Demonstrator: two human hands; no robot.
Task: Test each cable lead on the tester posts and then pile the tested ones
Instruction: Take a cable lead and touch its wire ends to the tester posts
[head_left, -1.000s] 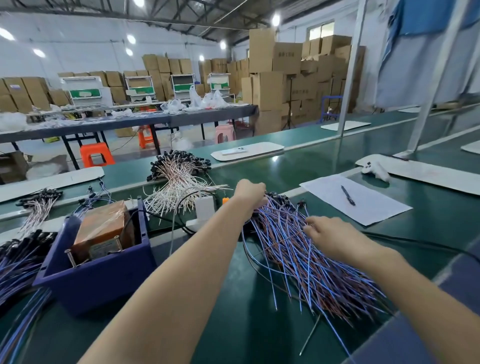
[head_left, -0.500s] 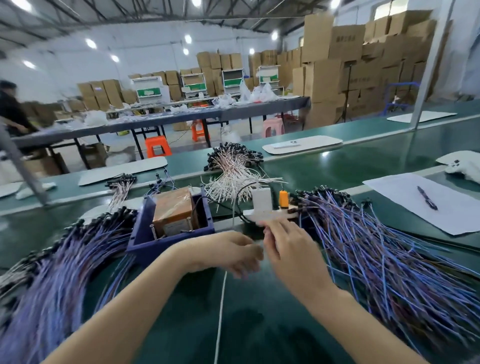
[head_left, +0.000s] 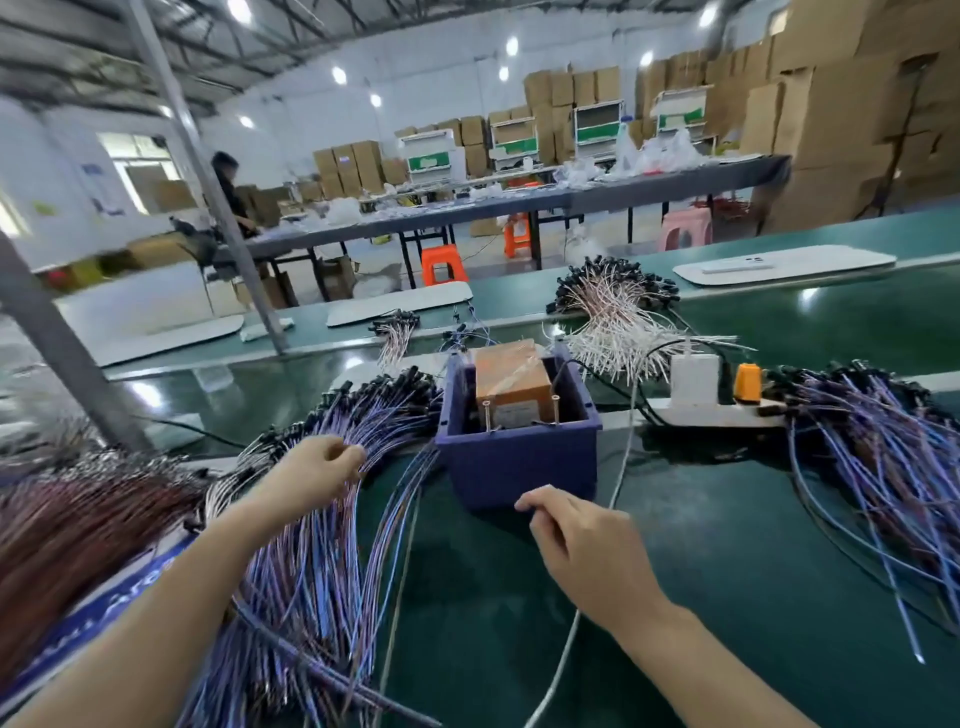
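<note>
The tester (head_left: 511, 387), an orange-wrapped block with two upright metal posts (head_left: 488, 415), sits in a dark blue box (head_left: 519, 457) at centre. To its left lies a large pile of blue-purple cable leads (head_left: 317, 561) with black ends. My left hand (head_left: 311, 473) is over this pile, and its curled fingertips pinch a cable lead at the pile's top. My right hand (head_left: 576, 540) hovers in front of the blue box with fingers loosely curled, and nothing shows in it. A second pile of blue-purple leads (head_left: 883, 457) lies at the right.
A white power strip (head_left: 711, 413) with a white adapter and an orange plug lies right of the box, and a white cable (head_left: 621, 467) runs down past my right hand. Behind the box lies a pile of white leads (head_left: 618, 332). Reddish leads (head_left: 78, 525) lie far left. A grey post (head_left: 67, 358) stands at left.
My view has swung left. My hands, which were together in front of the power strip, have parted. My left hand has moved onto the left pile, and my right hand stays near the box.
</note>
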